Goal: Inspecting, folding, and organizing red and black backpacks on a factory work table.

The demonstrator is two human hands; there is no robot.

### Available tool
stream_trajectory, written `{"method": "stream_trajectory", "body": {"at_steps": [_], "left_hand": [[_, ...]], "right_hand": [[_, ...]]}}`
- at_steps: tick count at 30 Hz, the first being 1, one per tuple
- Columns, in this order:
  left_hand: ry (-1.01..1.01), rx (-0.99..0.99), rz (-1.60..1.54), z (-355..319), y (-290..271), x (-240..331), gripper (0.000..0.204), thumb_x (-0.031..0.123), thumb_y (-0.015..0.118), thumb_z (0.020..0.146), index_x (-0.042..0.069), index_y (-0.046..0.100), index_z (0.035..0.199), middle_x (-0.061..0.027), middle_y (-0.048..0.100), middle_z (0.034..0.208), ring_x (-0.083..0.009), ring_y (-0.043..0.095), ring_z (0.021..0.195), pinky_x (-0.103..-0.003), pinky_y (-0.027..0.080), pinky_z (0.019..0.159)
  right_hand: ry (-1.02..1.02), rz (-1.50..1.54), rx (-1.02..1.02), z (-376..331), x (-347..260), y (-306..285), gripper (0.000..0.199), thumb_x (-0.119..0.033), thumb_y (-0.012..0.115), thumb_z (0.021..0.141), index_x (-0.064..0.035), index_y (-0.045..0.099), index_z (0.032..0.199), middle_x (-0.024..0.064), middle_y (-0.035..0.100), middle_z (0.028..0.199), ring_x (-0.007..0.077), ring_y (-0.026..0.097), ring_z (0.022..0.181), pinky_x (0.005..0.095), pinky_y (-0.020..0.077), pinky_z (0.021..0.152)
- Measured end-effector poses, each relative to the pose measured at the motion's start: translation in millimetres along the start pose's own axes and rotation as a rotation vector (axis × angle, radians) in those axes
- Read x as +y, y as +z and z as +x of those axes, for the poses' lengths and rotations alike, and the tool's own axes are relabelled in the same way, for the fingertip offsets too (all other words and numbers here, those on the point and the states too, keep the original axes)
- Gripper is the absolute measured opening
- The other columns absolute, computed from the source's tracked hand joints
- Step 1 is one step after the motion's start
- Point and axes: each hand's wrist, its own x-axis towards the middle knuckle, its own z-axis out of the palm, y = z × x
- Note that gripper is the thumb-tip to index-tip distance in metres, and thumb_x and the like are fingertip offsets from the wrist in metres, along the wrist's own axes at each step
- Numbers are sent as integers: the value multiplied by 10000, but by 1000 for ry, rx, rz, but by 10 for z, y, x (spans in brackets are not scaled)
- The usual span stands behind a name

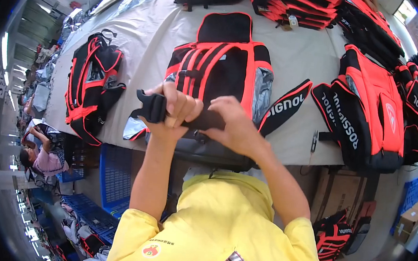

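Observation:
A black and orange-red backpack [227,77] lies on the table in front of me, its straps and padded back facing up. My left hand [174,106] is closed around a black plastic buckle [152,107], raised over the near left part of the pack. Beside it, my right hand [234,126] curls its thumb and fingers about a dark strap [208,122] between the hands. A small dark fitting [199,136] shows below the right thumb. To the right, a padded hip-belt wing [286,106] with white lettering spreads from the pack.
Another backpack [93,88] rests at the left, and a larger one [369,112] stands at the right table edge. Stacked packs [299,6] line the far side of the pale-covered table [145,40]. Blue crates [115,174] and a cardboard box [338,191] are below. Another person [48,153] is at far left.

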Motion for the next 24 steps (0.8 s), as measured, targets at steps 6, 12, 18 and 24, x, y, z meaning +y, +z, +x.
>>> {"method": "stream_trajectory", "body": {"at_steps": [6, 12, 18, 24], "left_hand": [[31, 136, 135, -471, -591, 161, 531, 456, 398, 1097, 62, 576, 788, -19, 432, 497, -154, 396, 463, -343, 377, 590], [-83, 774, 587, -1081, -1355, 488, 409, 321, 453, 1127, -11, 691, 1148, -112, 677, 862, -190, 647, 750, -377, 577, 780], [-128, 1036, 1255, -1997, -1733, 1170, 267, 136, 493, 1144, -13, 690, 1245, -96, 741, 1085, -160, 713, 990, -321, 567, 886], [2, 171, 1774, -1771, -1121, 764, 302, 33, 712, 935, -21, 677, 1231, -224, 682, 1249, -453, 619, 1274, -525, 481, 1104]], "right_hand": [[56, -365, -99, -118, -97, -399, 482, -281, 958, 786, -33, 723, 1126, 124, 725, 1049, 321, 679, 974, 404, 556, 879], [449, -309, 99, -258, -213, -556, 366, -176, 871, 891, -15, 726, 1186, 109, 741, 1024, 230, 706, 955, 352, 558, 881], [238, -34, -34, -318, -1565, 277, 68, 10, 774, 928, 10, 783, 996, 127, 778, 951, 262, 758, 860, 356, 597, 768], [-344, 539, 34, 353, -2443, 1118, 266, 43, 731, 949, 45, 729, 1215, 302, 758, 1183, 376, 766, 841, 431, 624, 705]]}}
